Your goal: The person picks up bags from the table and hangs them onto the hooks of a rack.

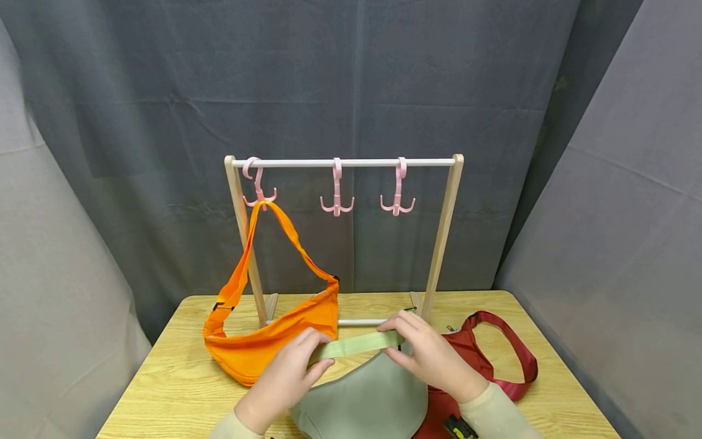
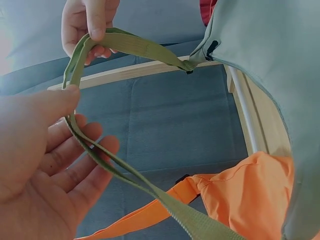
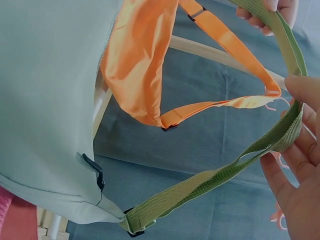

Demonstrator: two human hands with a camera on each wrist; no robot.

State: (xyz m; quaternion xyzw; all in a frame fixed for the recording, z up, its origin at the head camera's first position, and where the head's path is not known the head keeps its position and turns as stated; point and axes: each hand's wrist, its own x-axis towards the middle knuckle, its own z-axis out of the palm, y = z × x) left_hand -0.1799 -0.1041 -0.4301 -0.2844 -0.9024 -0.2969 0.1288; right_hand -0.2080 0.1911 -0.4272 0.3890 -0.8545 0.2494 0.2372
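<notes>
A grey-green shoulder bag (image 1: 367,396) is low in front of the rack, with its light green webbing strap (image 1: 356,345) held up between both hands. My left hand (image 1: 287,375) pinches the strap on the left, between thumb and fingers; in the left wrist view the strap (image 2: 132,46) runs doubled past the thumb. On the right, my right hand (image 1: 425,350) pinches the same strap, its thumb on the webbing in the right wrist view. A black buckle (image 3: 134,225) joins strap and bag. Behind the left hand, an orange bag (image 1: 269,350) hangs by its strap from the leftmost pink hook (image 1: 260,189).
The wooden rack (image 1: 444,238) carries a white rail (image 1: 296,163) with two more pink hooks, one mid-rail (image 1: 337,189) and one at right (image 1: 398,189). A dark red bag (image 1: 474,350) lies on the wooden table (image 1: 159,378) by the right forearm. Grey curtains surround the table.
</notes>
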